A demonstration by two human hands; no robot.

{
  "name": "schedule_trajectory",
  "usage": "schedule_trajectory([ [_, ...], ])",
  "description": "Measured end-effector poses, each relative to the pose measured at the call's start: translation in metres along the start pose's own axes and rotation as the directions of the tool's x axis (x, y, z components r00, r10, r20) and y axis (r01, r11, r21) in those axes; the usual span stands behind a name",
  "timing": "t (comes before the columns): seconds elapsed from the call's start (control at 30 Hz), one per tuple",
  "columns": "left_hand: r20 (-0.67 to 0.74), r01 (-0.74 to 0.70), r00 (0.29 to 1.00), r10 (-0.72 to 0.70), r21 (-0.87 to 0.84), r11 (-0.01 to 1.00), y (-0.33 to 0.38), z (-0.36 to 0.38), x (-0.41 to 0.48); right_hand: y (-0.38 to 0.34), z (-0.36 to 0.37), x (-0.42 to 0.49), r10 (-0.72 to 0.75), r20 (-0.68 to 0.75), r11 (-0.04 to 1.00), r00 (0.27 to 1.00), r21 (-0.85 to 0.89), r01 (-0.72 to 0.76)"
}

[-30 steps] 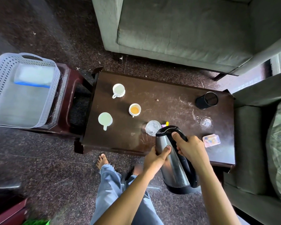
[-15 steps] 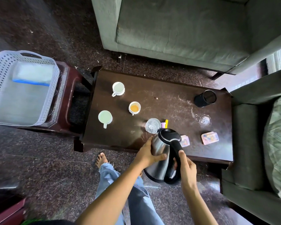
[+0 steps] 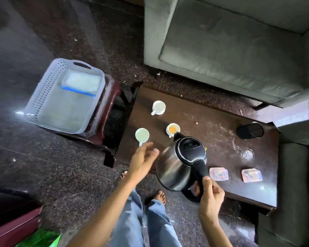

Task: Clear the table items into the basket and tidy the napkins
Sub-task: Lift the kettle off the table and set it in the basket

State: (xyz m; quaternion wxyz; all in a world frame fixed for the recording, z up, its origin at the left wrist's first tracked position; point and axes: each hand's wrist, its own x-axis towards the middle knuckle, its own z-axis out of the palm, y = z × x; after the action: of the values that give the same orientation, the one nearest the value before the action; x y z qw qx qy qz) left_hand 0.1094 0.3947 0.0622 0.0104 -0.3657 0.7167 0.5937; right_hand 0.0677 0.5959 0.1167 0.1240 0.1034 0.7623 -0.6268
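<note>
Left hand (image 3: 143,161): off kettle body since earlier frame, now just beside it, fingers loose and spread, holding nothing.
Kettle (image 3: 175,168): swung round, spout now toward orange-filled cup; lifted over near edge of table (image 3: 212,122).
Right hand (image 3: 210,195): curled round black handle, carrying alone.
Kettle handling: stiff steel, smooth sides, likely heavy if filled; best held by handle, upright, free hand steadying body.
Basket (image 3: 43,97): on stool (image 3: 112,91) left of table, well apart; one white pack (image 3: 80,82) inside.
Table count: 1 kettle, 3 small cups (image 3: 158,107), 1 black cup (image 3: 250,130) on side, 1 glass (image 3: 246,154), 2 pink coasters (image 3: 218,173).
</note>
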Motion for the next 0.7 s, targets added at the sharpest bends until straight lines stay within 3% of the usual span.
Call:
schedule_trajectory([
  [0.13, -0.248, 0.029, 0.968, -0.035, -0.028, 0.999, -0.004, -0.078, 0.015, -0.035, 0.058, -0.001, -0.095, 0.121, 0.993, 0.988, 0.087, 0.085],
  [0.27, -0.439, 0.057, 0.893, -0.103, -0.117, 0.992, -0.013, -0.149, 0.031, -0.059, 0.125, 0.003, -0.172, 0.234, 0.977, 0.957, 0.162, 0.136],
  [0.47, -0.605, 0.057, 0.770, -0.204, -0.252, 0.966, -0.028, -0.234, 0.043, -0.081, 0.245, 0.003, -0.212, 0.396, 0.962, 0.893, 0.248, 0.119],
  [0.7, -0.644, 0.067, 0.712, -0.278, -0.332, 0.941, -0.060, -0.293, 0.053, -0.071, 0.379, -0.004, -0.253, 0.519, 0.962, 0.816, 0.228, 0.153],
])
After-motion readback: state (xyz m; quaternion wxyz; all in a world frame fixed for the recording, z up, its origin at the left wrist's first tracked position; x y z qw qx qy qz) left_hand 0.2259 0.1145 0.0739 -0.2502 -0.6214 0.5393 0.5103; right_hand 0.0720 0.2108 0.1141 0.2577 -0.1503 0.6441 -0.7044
